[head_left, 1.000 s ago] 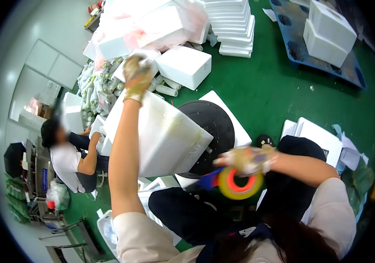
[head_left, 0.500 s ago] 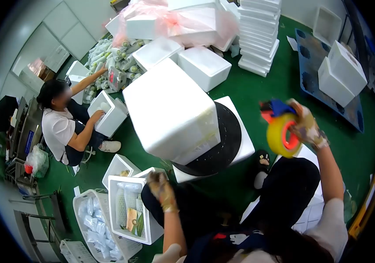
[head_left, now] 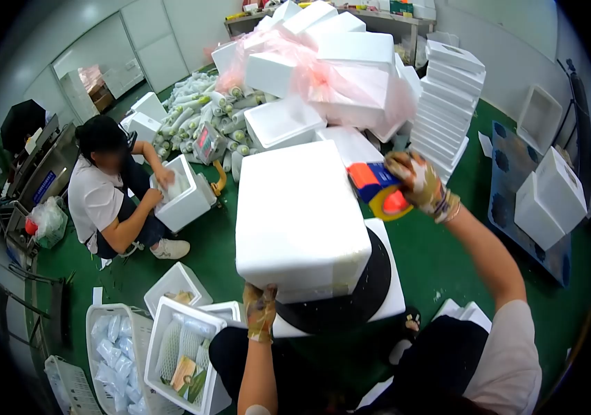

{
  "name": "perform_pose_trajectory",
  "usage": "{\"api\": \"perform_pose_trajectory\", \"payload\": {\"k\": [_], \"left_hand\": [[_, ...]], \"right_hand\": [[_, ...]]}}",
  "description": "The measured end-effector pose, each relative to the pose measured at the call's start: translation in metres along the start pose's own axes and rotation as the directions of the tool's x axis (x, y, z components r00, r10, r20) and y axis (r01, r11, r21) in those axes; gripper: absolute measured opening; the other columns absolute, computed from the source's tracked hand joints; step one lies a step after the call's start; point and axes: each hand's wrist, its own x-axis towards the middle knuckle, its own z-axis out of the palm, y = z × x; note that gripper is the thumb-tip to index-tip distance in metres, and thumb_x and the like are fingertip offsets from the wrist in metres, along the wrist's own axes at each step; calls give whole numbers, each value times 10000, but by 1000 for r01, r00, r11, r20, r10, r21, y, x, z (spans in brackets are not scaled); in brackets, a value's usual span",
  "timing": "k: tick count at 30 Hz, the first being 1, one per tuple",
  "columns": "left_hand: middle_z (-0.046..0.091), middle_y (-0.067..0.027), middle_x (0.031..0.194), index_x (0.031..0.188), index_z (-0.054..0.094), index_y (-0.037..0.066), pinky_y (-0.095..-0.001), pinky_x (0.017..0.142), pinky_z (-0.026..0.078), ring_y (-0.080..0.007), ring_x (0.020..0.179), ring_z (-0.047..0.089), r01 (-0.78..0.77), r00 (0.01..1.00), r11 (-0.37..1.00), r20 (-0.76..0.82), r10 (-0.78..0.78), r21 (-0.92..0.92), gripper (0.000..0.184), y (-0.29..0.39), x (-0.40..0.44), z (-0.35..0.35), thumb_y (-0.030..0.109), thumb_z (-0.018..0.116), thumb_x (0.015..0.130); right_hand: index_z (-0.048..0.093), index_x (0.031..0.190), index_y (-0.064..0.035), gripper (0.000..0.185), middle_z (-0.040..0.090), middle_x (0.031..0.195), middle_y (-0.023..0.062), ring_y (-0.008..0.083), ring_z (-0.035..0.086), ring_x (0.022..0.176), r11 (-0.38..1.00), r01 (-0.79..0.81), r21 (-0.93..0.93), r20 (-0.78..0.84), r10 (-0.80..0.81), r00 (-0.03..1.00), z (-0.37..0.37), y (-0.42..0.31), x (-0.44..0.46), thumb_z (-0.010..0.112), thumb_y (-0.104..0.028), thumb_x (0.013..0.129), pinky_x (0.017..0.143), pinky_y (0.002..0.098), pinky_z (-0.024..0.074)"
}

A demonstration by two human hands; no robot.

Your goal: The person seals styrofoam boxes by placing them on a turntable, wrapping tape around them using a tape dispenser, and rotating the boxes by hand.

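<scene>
A white foam box [head_left: 302, 214] sits in front of me on a round black turntable [head_left: 378, 277], which rests on a white foam base [head_left: 397, 304]. My left hand [head_left: 261, 312], in a stained patterned glove, grips the box at its lower near-left corner; some of its fingers are hidden. In my gloved right hand [head_left: 420, 181] is a tape dispenser [head_left: 377, 185], blue and orange with a yellow roll. It is held at the box's upper right edge; whether it touches the foam I cannot tell.
A co-worker [head_left: 105, 194] squats at left, hands in a foam box [head_left: 195, 204]. Net-wrapped produce [head_left: 198, 111] is heaped behind. Foam lids [head_left: 447, 104] are stacked at back right. A packed foam box [head_left: 223, 398] and a basket of ice packs [head_left: 95, 311] stand lower left; a blue pallet [head_left: 510, 207] lies right.
My right hand has brought the tape dispenser left, to the box. My left hand has moved onto the box's lower corner. The box has turned and sits more level. My view has shifted.
</scene>
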Motion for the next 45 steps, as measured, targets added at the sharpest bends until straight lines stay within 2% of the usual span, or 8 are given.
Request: {"api": "perform_pose_trajectory", "payload": {"k": [8, 13, 17, 23, 27, 29, 32, 45], "left_hand": [[617, -114, 831, 1155, 542, -3, -274, 602, 420, -189, 688, 561, -307, 899, 781, -103, 425, 543, 324, -26, 42, -7, 175, 614, 895], [611, -126, 750, 983, 635, -60, -369, 588, 436, -211, 616, 549, -593, 560, 173, 248, 791, 787, 264, 99, 95, 29, 169, 511, 941], [656, -225, 854, 1059, 671, 45, -467, 823, 461, -389, 854, 628, -21, 984, 86, 5, 179, 996, 456, 155, 145, 70, 440, 485, 926], [658, -227, 820, 919, 642, -20, -454, 731, 517, -381, 752, 636, 20, 999, 175, -15, -28, 984, 498, 101, 136, 83, 472, 575, 891], [326, -208, 1459, 1399, 356, 22, -481, 1137, 220, -401, 1361, 300, -744, 483, 432, 857, -182, 510, 821, 142, 26, 118, 292, 749, 732], [303, -130, 1492, 1429, 353, 127, -603, 1130, 123, -374, 1424, 181, -823, 62, 488, 900, -432, 292, 898, 163, -16, 144, 453, 733, 683], [358, -108, 1434, 1396, 393, 155, -581, 1136, 123, -369, 1408, 210, -924, -18, 353, 904, -427, 148, 855, 141, -8, 153, 385, 741, 650], [556, -187, 1155, 1121, 551, 63, -470, 1009, 311, -337, 1144, 481, -898, 397, 104, 889, -228, 428, 502, 77, -7, 277, 339, 678, 721]], "right_hand": [[578, 1074, -21, 543, 605, 1089, 177, 390, 605, 958, 901, -300, 315, -361, 406, 840, 56, -46, -24, 652, 58, 542, 801, 408, 518], [568, 1074, -31, 479, 623, 989, 168, 304, 632, 927, 770, -536, 347, -121, 603, 788, 12, -43, 0, 660, 25, 607, 817, 335, 500], [555, 1203, -5, 593, 662, 1022, 149, 185, 618, 957, 442, -785, 435, 330, 733, 595, 31, -16, -8, 701, -22, 628, 816, 309, 506], [568, 1221, -15, 649, 642, 1144, 168, 294, 623, 1057, 456, -849, 269, 572, 633, 521, 145, -1, -66, 775, -73, 609, 932, 324, 479], [500, 1306, -17, 739, 601, 1242, 174, 283, 599, 1117, 501, -841, 204, 721, 504, 476, 134, 8, -53, 770, -74, 620, 938, 317, 473], [456, 1343, -5, 769, 583, 1275, 169, 264, 584, 1147, 532, -783, 323, 672, 453, 585, 142, 12, -61, 759, -74, 640, 962, 313, 457], [460, 1328, -9, 696, 605, 1236, 164, 254, 603, 1109, 540, -716, 442, 540, 477, 693, 143, 3, -88, 689, -14, 671, 925, 310, 477], [514, 1266, -60, 630, 664, 1012, 153, 302, 658, 945, 326, -897, 300, 780, 457, 427, -110, -146, -318, 726, -44, 673, 823, 341, 518]]}}
